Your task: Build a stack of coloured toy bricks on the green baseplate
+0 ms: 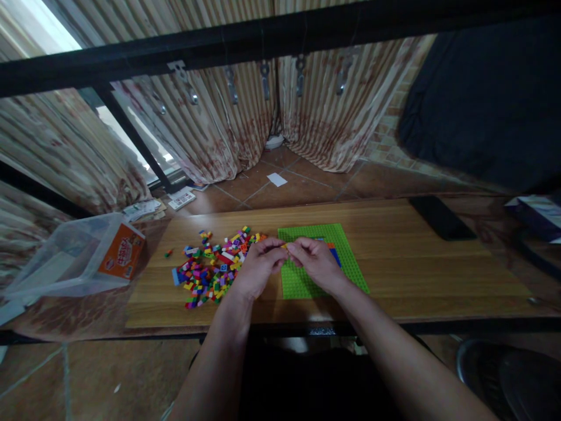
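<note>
Both hands meet over the left part of a green studded baseplate (350,272). A small yellow toy brick (284,246) shows between the fingertips of my left hand (262,260) and my right hand (312,260). Each hand is closed in a pinch on it. Under and behind my right hand, blue bricks (335,257) and a bit of orange sit on the baseplate, partly hidden. Left of my left hand lies a loose pile of many-coloured bricks (214,269), some of it covered by that hand.
The wooden table (416,275) carries a black phone-like slab (440,217) at its far right. A clear plastic bin (79,257) with an orange label stands off the left end. One small brick piece (168,253) lies apart from the pile. A dark metal bar (245,44) crosses above.
</note>
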`<control>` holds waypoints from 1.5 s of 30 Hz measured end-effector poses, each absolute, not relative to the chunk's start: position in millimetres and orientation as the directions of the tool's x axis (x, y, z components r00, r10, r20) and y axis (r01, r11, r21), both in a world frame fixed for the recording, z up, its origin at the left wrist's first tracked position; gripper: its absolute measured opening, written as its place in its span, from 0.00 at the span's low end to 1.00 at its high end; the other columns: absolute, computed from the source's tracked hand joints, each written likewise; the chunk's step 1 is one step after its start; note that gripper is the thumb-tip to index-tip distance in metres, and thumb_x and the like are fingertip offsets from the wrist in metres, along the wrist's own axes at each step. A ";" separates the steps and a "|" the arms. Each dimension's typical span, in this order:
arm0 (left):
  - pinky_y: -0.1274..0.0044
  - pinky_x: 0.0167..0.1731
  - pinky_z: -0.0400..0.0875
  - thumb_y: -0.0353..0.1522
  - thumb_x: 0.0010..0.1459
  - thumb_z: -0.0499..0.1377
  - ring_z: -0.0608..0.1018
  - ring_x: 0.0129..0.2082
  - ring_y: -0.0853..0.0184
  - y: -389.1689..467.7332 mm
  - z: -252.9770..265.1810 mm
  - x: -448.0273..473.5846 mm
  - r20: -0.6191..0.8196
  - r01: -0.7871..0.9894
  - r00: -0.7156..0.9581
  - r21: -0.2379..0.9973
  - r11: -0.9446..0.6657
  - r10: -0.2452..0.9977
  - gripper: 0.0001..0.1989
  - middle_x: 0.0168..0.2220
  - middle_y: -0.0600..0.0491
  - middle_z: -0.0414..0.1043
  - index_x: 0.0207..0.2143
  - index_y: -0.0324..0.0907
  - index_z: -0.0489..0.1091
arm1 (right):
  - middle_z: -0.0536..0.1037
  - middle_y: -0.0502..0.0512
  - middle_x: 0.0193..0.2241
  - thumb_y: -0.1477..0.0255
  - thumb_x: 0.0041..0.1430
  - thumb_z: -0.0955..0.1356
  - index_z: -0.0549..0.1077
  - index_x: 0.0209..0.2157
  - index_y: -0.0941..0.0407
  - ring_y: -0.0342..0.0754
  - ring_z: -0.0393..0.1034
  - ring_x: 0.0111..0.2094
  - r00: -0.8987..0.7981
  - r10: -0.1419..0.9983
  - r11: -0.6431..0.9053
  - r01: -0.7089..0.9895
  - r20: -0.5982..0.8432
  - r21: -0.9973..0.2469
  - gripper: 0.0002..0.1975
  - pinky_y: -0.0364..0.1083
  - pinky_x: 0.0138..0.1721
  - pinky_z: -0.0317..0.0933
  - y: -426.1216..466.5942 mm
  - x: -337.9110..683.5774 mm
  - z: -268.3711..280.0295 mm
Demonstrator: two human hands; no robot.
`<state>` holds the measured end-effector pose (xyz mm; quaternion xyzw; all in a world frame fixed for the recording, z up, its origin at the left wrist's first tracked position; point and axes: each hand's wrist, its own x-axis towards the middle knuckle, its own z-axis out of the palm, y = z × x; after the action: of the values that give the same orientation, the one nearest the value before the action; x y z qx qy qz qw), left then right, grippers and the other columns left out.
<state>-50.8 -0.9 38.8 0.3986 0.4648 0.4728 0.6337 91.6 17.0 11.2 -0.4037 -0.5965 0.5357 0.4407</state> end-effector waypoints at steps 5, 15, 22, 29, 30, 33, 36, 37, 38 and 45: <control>0.83 0.18 0.50 0.31 0.44 0.64 0.62 0.19 0.78 -1.3 39.0 -52.0 -0.187 -0.246 0.121 0.946 0.212 0.975 0.09 0.22 0.56 0.67 0.29 0.37 0.72 | 0.68 0.47 0.19 0.55 0.55 0.67 0.69 0.21 0.55 0.40 0.58 0.20 -0.301 0.953 0.021 -0.071 0.042 -0.997 0.19 0.42 0.23 0.53 15.8 90.3 15.5; 0.81 0.21 0.57 0.34 0.49 0.63 0.65 0.21 0.76 -1.5 37.1 -58.4 -0.114 -0.090 0.145 0.988 0.127 0.983 0.12 0.26 0.55 0.71 0.37 0.38 0.74 | 0.69 0.47 0.22 0.60 0.51 0.68 0.68 0.25 0.56 0.36 0.52 0.17 -0.402 0.893 -0.353 -0.351 -0.201 -0.867 0.14 0.38 0.14 0.40 10.6 90.6 30.2; 0.82 0.22 0.57 0.35 0.49 0.63 0.65 0.21 0.75 -1.1 33.6 -51.7 -0.104 0.015 0.122 0.995 0.103 0.987 0.10 0.23 0.58 0.67 0.32 0.37 0.71 | 0.64 0.42 0.16 0.55 0.44 0.74 0.65 0.22 0.56 0.34 0.47 0.14 -0.307 0.928 -0.301 -0.277 -0.213 -0.913 0.21 0.38 0.14 0.38 9.9 86.0 25.1; 0.82 0.22 0.57 0.33 0.49 0.62 0.64 0.20 0.76 -1.1 31.0 -48.5 -0.075 0.011 0.089 0.997 0.074 0.993 0.07 0.21 0.58 0.65 0.29 0.37 0.70 | 0.68 0.44 0.16 0.56 0.40 0.76 0.66 0.21 0.57 0.33 0.48 0.14 -0.280 0.932 -0.314 -0.314 -0.229 -0.896 0.22 0.38 0.14 0.38 12.2 86.8 19.8; 0.82 0.22 0.56 0.33 0.49 0.62 0.63 0.20 0.76 -1.4 31.2 -48.3 -0.080 0.002 0.087 0.997 0.080 0.993 0.07 0.20 0.59 0.65 0.29 0.37 0.69 | 0.68 0.44 0.17 0.56 0.40 0.76 0.66 0.21 0.57 0.33 0.48 0.14 -0.285 0.930 -0.322 -0.321 -0.234 -0.891 0.22 0.38 0.14 0.38 12.2 87.3 19.9; 0.82 0.20 0.55 0.32 0.49 0.61 0.63 0.20 0.76 -2.5 32.9 -48.1 -0.102 -0.036 0.088 0.994 0.106 0.991 0.06 0.20 0.58 0.65 0.29 0.37 0.69 | 0.69 0.45 0.17 0.58 0.41 0.76 0.66 0.21 0.57 0.33 0.47 0.14 -0.309 0.919 -0.348 -0.352 -0.243 -0.869 0.21 0.38 0.14 0.36 12.1 88.5 20.8; 0.82 0.21 0.56 0.31 0.49 0.62 0.64 0.21 0.76 -3.5 35.1 -48.1 -0.117 -0.071 0.080 0.990 0.123 0.990 0.07 0.21 0.58 0.65 0.30 0.37 0.70 | 0.69 0.45 0.18 0.60 0.43 0.76 0.67 0.21 0.58 0.32 0.47 0.15 -0.344 0.907 -0.374 -0.392 -0.243 -0.841 0.19 0.38 0.14 0.35 12.3 89.0 21.8; 0.82 0.22 0.56 0.31 0.48 0.62 0.64 0.21 0.76 -3.6 35.8 -48.3 -0.122 -0.082 0.078 0.988 0.128 0.989 0.07 0.21 0.58 0.66 0.30 0.37 0.70 | 0.69 0.46 0.18 0.61 0.43 0.75 0.68 0.21 0.58 0.32 0.48 0.15 -0.354 0.903 -0.384 -0.407 -0.245 -0.829 0.18 0.38 0.14 0.35 12.4 88.9 21.9; 0.82 0.22 0.57 0.32 0.48 0.62 0.65 0.21 0.76 -3.6 36.3 -48.5 -0.129 -0.093 0.078 0.986 0.136 0.989 0.07 0.21 0.58 0.66 0.30 0.37 0.70 | 0.69 0.46 0.19 0.62 0.43 0.75 0.69 0.21 0.59 0.33 0.49 0.15 -0.362 0.898 -0.396 -0.424 -0.248 -0.814 0.17 0.38 0.15 0.35 12.5 88.8 21.9; 0.82 0.25 0.61 0.36 0.50 0.61 0.69 0.25 0.74 -2.9 36.1 -51.2 -0.175 -0.218 0.066 0.958 0.186 0.982 0.09 0.26 0.55 0.69 0.28 0.38 0.70 | 0.72 0.48 0.22 0.63 0.45 0.72 0.72 0.27 0.58 0.36 0.57 0.19 -0.374 0.871 -0.474 -0.465 -0.319 -0.748 0.13 0.38 0.18 0.44 10.8 87.9 23.5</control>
<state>-51.2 -2.9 36.1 0.4043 0.4724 0.4937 0.6080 87.9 10.8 23.5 -0.3596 -0.2818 0.7794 0.4286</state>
